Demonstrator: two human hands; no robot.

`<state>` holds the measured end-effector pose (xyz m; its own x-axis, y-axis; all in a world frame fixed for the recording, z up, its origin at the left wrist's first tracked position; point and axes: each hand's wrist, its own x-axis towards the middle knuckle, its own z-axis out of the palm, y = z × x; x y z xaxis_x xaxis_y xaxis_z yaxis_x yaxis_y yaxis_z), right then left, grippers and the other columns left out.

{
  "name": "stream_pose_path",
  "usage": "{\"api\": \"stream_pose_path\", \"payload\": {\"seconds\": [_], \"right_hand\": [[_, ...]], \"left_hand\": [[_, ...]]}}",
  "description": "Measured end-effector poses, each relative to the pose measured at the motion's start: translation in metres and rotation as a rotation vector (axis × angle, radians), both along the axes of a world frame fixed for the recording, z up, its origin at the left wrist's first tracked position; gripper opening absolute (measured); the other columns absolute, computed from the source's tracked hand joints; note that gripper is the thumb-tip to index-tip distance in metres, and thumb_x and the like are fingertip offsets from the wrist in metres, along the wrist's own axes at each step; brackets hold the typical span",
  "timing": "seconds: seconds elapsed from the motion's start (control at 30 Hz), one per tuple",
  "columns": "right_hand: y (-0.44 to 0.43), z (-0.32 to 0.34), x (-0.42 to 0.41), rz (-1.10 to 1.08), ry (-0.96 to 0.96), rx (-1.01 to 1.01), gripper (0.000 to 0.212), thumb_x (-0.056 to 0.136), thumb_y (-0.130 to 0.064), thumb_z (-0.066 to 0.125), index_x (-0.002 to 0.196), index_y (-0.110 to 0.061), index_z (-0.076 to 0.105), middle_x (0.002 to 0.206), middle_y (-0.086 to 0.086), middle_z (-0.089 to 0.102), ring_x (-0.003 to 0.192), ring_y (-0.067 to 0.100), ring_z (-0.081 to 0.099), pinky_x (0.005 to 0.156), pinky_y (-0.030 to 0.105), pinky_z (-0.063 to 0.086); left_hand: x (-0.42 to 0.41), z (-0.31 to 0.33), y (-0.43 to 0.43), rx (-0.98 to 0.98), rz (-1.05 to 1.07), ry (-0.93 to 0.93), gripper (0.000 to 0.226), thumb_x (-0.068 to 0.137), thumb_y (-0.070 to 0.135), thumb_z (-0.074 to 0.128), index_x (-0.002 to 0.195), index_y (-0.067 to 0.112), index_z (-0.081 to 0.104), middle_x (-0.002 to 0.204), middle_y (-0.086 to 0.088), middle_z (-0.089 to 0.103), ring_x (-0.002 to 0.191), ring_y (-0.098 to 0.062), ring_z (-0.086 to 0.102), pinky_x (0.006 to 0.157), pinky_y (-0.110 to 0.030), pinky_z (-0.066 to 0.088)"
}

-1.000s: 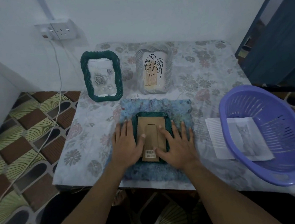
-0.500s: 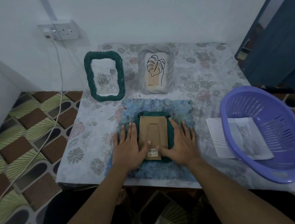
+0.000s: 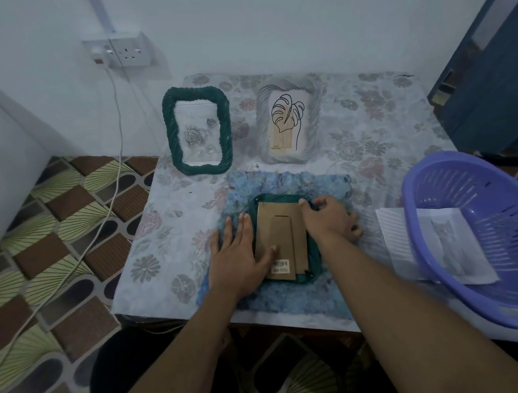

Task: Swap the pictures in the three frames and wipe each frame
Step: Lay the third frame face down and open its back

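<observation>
Face-down green frame (image 3: 313, 255) on blue cloth (image 3: 296, 296), near the counter's (image 3: 160, 251) front edge.
Left hand (image 3: 237, 257) lies flat, fingers spread (thumb on the cardboard backing (image 3: 282, 226)); right hand (image 3: 332, 216) curls over the frame's far-right corner.

2 hands (image 3: 236, 258) (image 3: 332, 216) on face-down green frame (image 3: 313, 255), blue cloth (image 3: 296, 296) beneath

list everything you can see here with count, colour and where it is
rope-edged picture frames: 2 dark green, one upright back left, one face down on the cloth
ridged grey picture frame: 1, upright, back centre
fuzzy blue cloth: 1, front centre
slotted plastic basket: 1, purple, right edge
printed cat picture: 1, white, partly under the basket
floral-covered table: 1, pale
wall socket: 1, white, with cable
left hand: flat on the frame's left side
right hand: gripping the frame's right edge
</observation>
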<state>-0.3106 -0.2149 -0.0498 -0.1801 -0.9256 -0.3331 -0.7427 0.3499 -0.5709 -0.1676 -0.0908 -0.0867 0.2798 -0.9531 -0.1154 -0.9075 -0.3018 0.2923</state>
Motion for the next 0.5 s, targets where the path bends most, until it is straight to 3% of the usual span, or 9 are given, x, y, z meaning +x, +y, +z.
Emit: {"api": "stream_pose_path", "payload": {"seconds": [0.5], "right_hand": [[0.0034,-0.0069,0.0061,-0.127,-0.008,-0.100,0.017,0.095,-0.047,0.058,0.085,-0.034,0.060,0.109,-0.008,0.064,0.122,0.024,0.037,0.101,0.046,0.020]], "left_hand": [[-0.0002,-0.0017,-0.0002,0.015,0.001,-0.010,0.095,0.086,0.077,0.005,0.157,0.016,-0.006,0.166,0.000,0.000,0.151,-0.019,-0.011,0.122,-0.047,-0.006]]}}
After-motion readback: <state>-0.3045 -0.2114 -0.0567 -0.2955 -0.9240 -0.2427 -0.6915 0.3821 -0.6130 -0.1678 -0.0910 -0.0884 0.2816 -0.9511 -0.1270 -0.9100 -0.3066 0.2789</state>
